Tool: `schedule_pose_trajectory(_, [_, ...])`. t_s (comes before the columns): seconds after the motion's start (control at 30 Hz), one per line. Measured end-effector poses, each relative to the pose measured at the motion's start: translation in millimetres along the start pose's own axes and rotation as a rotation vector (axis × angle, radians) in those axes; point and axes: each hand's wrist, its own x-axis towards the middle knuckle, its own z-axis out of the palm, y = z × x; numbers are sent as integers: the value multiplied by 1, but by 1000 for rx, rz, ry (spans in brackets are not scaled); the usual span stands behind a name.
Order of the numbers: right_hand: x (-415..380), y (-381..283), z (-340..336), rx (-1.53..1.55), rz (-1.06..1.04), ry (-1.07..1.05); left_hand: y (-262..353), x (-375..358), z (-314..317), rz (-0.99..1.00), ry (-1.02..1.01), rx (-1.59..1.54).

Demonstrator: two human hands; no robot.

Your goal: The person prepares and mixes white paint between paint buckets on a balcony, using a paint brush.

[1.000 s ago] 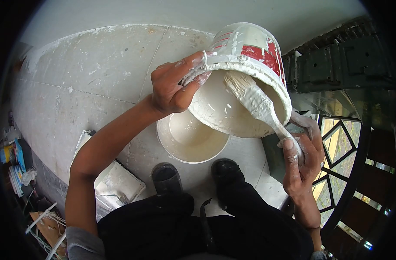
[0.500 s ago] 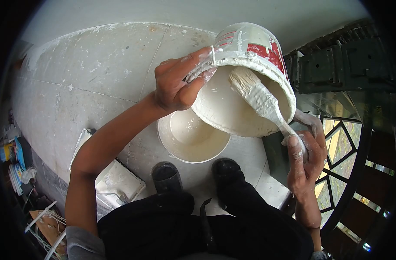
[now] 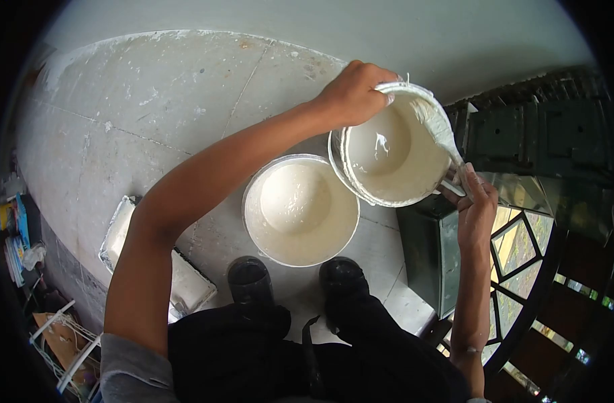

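My left hand (image 3: 360,94) grips the far left rim of a paint bucket (image 3: 360,178), which hangs above the floor, mouth tipped partly up. Some white paint lies in its bottom, and its rim is thickly crusted. A paint-coated paintbrush (image 3: 436,126) rests along the inside right wall, bristles away from me. My right hand (image 3: 478,200) is closed around the brush's handle, close against the bucket's right side; some of its fingers are hidden. Below and to the left, a wider round bucket (image 3: 250,232) of white paint stands on the floor between my left arm and my feet.
A paint-smeared rectangular tray (image 3: 193,285) lies on the floor, partly behind my left arm. A dark green box-like piece (image 3: 431,258) stands at the right, before a metal grille (image 3: 518,245). Clutter (image 3: 25,235) lines the left edge. A pale wall rises ahead.
The held bucket has turned from tipped over the lower bucket to nearly upright, moving right and away from it. My right hand and the brush have shifted up with it.
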Motion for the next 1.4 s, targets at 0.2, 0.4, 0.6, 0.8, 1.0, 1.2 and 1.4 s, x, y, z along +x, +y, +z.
schedule_pose_trajectory(0.2, [23,45,-5,12,127,7,-67,25,28,-121,-50,71])
schedule_pose_trajectory(0.4, [-14,-9,-3,-757,-269,34,-78,28,24,-130,-145,115])
schedule_pose_trajectory(0.6, [-59,-61,58,-1029,-599,-611,-38,1,-37,-521,-276,43])
schedule_pose_trajectory(0.8, [-48,45,146,-1992,-1297,-914,-57,-104,-97,-675,-217,-114])
schedule_pose_trajectory(1.0, [-53,55,162,-1716,-952,-1301,-51,-166,-114,-812,-242,-120])
schedule_pose_trajectory(1.2, [-39,63,170,-1670,-965,-954,-48,-180,-99,-821,-313,-142])
schedule_pose_trajectory(1.4, [-47,54,167,-1640,-871,-1269,-55,-178,-91,-817,-292,-233])
